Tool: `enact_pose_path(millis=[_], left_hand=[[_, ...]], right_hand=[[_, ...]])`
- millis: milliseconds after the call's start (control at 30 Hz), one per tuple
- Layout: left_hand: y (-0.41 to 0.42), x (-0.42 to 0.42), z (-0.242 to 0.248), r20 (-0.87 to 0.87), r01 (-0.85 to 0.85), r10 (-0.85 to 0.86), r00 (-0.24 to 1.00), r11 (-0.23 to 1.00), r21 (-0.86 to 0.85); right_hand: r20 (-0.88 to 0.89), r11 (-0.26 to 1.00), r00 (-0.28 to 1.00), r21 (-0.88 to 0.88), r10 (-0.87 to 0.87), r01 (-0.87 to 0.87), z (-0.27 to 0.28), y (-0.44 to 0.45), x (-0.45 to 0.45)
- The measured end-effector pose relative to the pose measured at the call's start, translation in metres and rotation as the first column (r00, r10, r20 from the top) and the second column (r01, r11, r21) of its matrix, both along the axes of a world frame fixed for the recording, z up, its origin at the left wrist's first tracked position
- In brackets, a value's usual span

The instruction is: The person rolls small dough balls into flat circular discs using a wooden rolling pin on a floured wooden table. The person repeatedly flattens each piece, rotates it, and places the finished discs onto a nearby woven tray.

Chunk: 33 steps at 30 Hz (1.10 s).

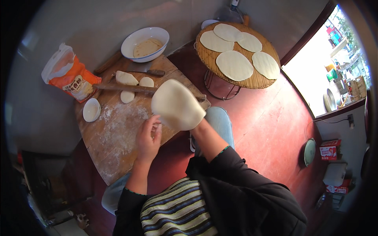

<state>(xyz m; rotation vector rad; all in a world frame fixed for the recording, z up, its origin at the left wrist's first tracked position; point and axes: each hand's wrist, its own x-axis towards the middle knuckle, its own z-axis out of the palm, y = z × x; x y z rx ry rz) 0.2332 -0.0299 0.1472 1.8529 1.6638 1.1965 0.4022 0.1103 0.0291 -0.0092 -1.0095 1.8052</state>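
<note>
A thin round dough sheet point(176, 106) is draped over my right hand, above the near right edge of a floured wooden board point(118, 138). The sheet hides the hand, and only the wrist and forearm show. My left hand point(150, 137) is just beside the sheet's lower left edge, its fingers loosely curled and apart. I see nothing held in it, and whether a fingertip touches the dough is unclear. Behind the sheet, a wooden rolling pin point(124, 88) lies across the board. Around it are a larger dough lump point(126, 78) and smaller dough pieces point(127, 96).
A knife point(155, 72) and an enamel basin point(144, 57) with flat bread inside are at the board's far end. An orange flour bag point(78, 81) and small white bowl point(91, 110) stand left. Several dough sheets point(234, 65) lie on a round woven tray point(203, 56) atop a wire stand.
</note>
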Motion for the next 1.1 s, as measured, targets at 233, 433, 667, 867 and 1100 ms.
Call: enact_pose_path(millis=[233,433,667,867,1100], left_hand=[[-0.059,-0.089,-0.045,-0.072,-0.291,0.285,0.956,0.951,-0.100],[-0.118,-0.129,-0.083,-0.075,-0.445,0.442,0.894,0.854,-0.269],[-0.103,-0.103,-0.068,-0.099,-0.399,0.387,0.917,0.891,-0.217],[-0.108,-0.101,-0.054,-0.206,-0.321,0.278,0.938,0.921,-0.221],[-0.133,-0.113,-0.069,-0.211,-0.360,0.309,0.927,0.890,-0.279]], right_hand=[[0.174,0.970,0.972,-0.157,-0.159,0.187,0.009,0.049,0.156],[0.013,0.851,0.879,-0.243,-0.478,0.466,-0.016,0.065,0.245],[0.519,0.616,0.414,0.309,-0.748,0.725,-0.021,0.084,0.235],[0.073,0.264,-0.593,0.934,-0.802,-0.241,0.087,0.091,0.205],[0.420,0.369,-0.791,0.891,-0.444,0.266,0.071,0.242,0.293]])
